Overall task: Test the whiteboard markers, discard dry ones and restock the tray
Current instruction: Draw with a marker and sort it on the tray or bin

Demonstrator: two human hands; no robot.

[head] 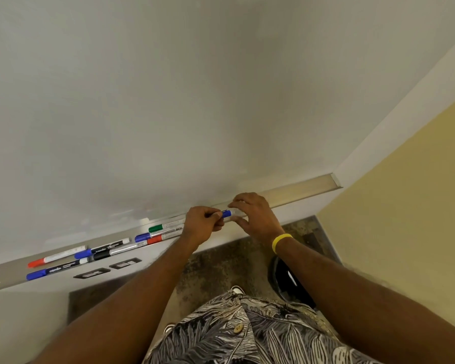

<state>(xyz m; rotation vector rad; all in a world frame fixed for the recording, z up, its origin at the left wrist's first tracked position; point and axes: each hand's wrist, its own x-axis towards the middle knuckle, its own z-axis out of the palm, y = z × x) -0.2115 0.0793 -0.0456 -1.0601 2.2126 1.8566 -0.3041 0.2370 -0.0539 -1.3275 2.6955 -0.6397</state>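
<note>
Head view: the left hand (201, 227) is curled round a marker (226, 213) and grips its barrel, so the blue end juts out to the right of the fist. The right hand (255, 215) is at that blue end, thumb below it and fingers arched above. Blur hides whether they pinch it or only come close.

The marker lies roughly level, just over the front lip of the tray (307, 186), a metal ledge along the foot of the whiteboard (168, 101). To the right of the hands the tray shows bare metal to its end.

To the left, more markers lie lengthwise in the tray. A green marker (166, 226) is just beside the left hand, with a blue marker (155, 234) touching it on the near side. Further left comes a black marker (105, 248) with a blue cap. A red marker (53, 258) lies at the far left, and another blue-capped one lies just in front of it.

Two sockets (125, 264) sit in the wall under the tray. A yellow wristband (281, 241) circles the right wrist. A leaf-patterned shirt (247, 334) fills the bottom edge. On the mottled floor (221, 269) by the yellow wall (405, 232) stands a black thing (286, 279), which I cannot identify.
</note>
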